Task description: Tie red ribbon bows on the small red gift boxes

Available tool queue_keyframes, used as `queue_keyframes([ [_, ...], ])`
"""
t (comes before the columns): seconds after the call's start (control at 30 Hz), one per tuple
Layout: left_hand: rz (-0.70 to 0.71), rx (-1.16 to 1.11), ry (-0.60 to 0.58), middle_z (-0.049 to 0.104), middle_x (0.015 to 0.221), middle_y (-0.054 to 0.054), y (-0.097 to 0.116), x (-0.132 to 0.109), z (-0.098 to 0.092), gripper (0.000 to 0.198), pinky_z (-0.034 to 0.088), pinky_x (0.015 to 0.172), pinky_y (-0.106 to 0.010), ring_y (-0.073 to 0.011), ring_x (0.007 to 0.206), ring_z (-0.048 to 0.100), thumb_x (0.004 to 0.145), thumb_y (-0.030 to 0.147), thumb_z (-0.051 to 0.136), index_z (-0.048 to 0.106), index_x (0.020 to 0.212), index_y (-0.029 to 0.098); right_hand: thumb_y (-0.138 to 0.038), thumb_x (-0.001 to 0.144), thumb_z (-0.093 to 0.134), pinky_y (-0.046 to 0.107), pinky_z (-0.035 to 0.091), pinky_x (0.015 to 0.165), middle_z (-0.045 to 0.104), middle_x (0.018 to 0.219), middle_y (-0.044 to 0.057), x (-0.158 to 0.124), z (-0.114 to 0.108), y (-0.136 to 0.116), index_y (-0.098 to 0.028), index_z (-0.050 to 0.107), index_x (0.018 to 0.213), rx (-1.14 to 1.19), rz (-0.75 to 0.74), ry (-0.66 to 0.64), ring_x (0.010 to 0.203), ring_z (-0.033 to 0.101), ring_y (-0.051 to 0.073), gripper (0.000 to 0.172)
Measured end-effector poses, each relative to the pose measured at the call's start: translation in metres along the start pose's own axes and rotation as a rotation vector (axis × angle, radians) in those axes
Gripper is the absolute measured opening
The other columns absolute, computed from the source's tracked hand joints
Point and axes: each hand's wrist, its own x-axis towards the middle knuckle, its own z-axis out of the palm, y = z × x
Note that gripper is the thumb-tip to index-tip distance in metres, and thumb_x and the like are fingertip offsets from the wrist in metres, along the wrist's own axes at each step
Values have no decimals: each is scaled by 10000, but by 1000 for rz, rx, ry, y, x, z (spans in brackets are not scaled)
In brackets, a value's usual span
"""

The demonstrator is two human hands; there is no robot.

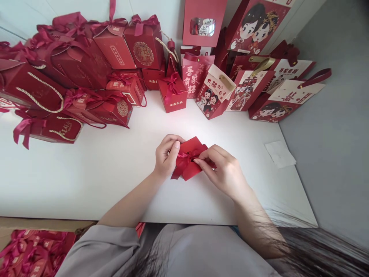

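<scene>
I recorded one red box, central, over the surface: left hand, grip clasping its side; right hand, grip pinching its ribbon bow, shaping which, I judged, wanted light, even pulls.

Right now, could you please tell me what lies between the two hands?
In the head view, a red box with a bow lies there; the left hand holds its edge, the right hand pinches the bow.

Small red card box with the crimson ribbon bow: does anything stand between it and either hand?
Nothing visible: the left hand holds the small red card box, and the right hand pinches its crimson ribbon bow.
</scene>
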Motion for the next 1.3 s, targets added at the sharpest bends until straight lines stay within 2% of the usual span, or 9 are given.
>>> queue_keyframes([
  [0.13,9,32,1,643,954,-84,1,0,0,368,503,758,-355,-193,859,625,998,373,475,649,737,180,-220,998,555,300,425,615,574,814,24,1,1,-3,-201,530,852,23,46,-6,679,502,151,149],
  [0.37,-50,-35,-15,642,983,-87,-2,1,0,363,512,780,-358,-201,882,626,986,398,501,674,745,188,-185,1016,488,297,412,629,534,815,24,2,-2,-2,-217,415,844,8,5,-59,687,487,157,189],
  [0.53,-230,-278,-26,639,986,-82,-8,2,4,530,540,699,-332,-160,739,593,946,492,538,502,528,169,-165,1023,452,297,404,635,495,794,18,3,-5,-2,-223,366,844,-18,-29,-106,676,453,160,207],
  [0.6,-249,-303,-12,639,979,-77,-8,2,5,555,542,706,-322,-155,748,591,940,496,550,467,500,167,-162,1027,441,298,400,639,483,793,19,3,-5,-1,-225,354,843,-42,-54,-113,684,444,164,213],
  [0.83,-202,-232,-7,653,994,-81,-8,1,6,546,540,866,-365,-203,927,623,950,496,538,473,512,176,-189,1052,397,311,405,673,506,810,28,0,-9,5,-225,376,854,-88,-162,-183,704,441,172,202],
  [0.9,-200,-233,-12,653,1002,-83,-9,0,5,557,541,858,-368,-195,897,622,953,502,531,456,509,174,-186,1047,409,309,410,660,516,792,26,-1,-10,6,-223,401,855,-74,-170,-178,699,455,171,196],
  [1.0,-193,-219,-23,649,987,-85,-10,0,5,562,547,821,-370,-175,809,603,954,512,521,442,511,176,-204,1026,489,310,447,664,570,806,28,-1,-9,6,-221,461,889,-9,-169,-100,708,508,169,142],
  [1.13,-158,-201,-35,644,966,-85,-8,1,3,547,539,829,-370,-181,828,603,966,496,508,458,523,178,-278,976,613,341,503,709,624,900,55,-1,-8,7,-215,534,981,50,-81,-76,768,572,188,101],
  [1.3,-104,-183,-34,642,963,-82,-4,1,3,504,528,832,-364,-180,845,609,982,454,495,492,559,179,-226,990,576,330,470,686,593,822,38,0,-9,6,-201,548,897,1,-90,-80,725,545,177,100],
])
